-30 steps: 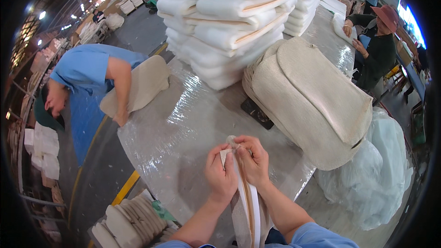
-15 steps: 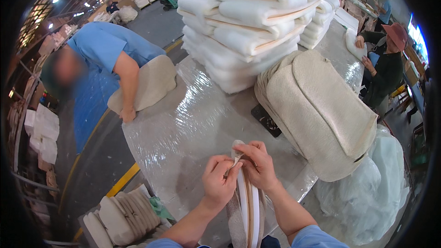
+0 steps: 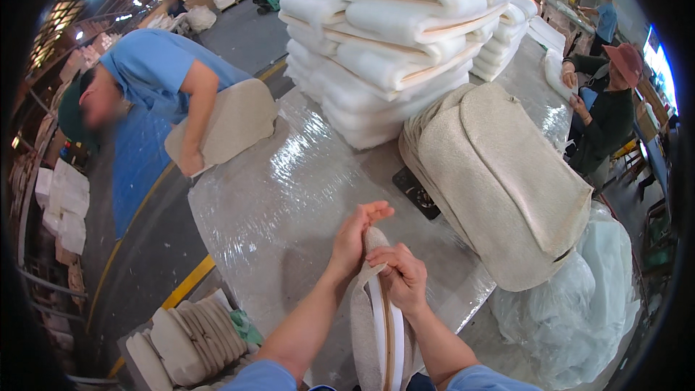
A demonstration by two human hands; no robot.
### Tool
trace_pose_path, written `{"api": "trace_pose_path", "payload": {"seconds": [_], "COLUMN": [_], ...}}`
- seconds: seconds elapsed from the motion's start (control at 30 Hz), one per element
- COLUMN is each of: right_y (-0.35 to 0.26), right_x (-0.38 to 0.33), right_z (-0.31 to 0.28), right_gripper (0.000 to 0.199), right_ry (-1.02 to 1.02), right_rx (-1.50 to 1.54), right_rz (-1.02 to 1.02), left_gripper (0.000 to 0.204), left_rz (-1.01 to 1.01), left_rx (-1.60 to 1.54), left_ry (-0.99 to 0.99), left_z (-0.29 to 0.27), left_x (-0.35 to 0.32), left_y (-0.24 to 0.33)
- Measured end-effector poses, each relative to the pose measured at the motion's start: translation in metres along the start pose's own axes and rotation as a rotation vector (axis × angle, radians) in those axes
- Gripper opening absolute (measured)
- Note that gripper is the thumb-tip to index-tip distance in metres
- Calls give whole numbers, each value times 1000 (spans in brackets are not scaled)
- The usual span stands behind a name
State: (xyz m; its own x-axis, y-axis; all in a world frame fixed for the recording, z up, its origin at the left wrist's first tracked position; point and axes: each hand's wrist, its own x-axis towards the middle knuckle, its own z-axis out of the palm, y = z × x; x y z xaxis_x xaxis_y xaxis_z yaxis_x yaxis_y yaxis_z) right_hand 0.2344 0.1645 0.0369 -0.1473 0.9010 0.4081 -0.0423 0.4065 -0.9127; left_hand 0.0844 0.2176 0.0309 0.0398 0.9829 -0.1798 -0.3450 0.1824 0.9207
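While both hands meet low in the middle | left hand (image 3: 352, 235) and right hand (image 3: 402, 275) pinch the cushion cover (image 3: 376, 318) edge, probably over foam | pull evenly, keep seam straight.

One head-worn fisheye view looks down and forward over the bench (image 3: 289, 203) from the person's own standpoint. Both forearms enter from the lower edge, with the left hand (image 3: 356, 235) and right hand (image 3: 402, 275) close below the lens. The far end, with the foam stack (image 3: 391, 36), lies toward the top. Straight edges bow near the dark round rim. No second view is given.
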Motion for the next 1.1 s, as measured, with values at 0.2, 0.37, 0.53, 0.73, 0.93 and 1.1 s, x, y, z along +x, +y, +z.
{"api": "trace_pose_path", "payload": {"seconds": [0.2, 0.37, 0.53, 0.73, 0.93, 1.1], "right_y": [16, 55, 55, 47, 53, 41], "right_x": [14, 109, 149, 118, 98, 72], "right_z": [-10, -30, 21, 40, 32, 5], "right_gripper": [25, 61, 74, 89, 88, 84], "right_ry": [-122, -2, -182, -182, -102, -118], "right_rx": [357, 428, 331, 254, 188, 202], "right_rz": [171, 407, 530, 306, 165, 98], "left_gripper": [62, 75, 85, 81, 80, 74], "left_rz": [-71, -113, -130, 45, -93, -35], "left_rx": [-101, -64, -19, -95, 34, -114], "left_ry": [87, 135, 210, 128, 212, 252], "left_z": [-28, -16, -32, -31, 5, 2], "left_x": [6, 11, 38, 52, 35, -3], "left_y": [-38, -24, -31, -37, 2, 13]}}
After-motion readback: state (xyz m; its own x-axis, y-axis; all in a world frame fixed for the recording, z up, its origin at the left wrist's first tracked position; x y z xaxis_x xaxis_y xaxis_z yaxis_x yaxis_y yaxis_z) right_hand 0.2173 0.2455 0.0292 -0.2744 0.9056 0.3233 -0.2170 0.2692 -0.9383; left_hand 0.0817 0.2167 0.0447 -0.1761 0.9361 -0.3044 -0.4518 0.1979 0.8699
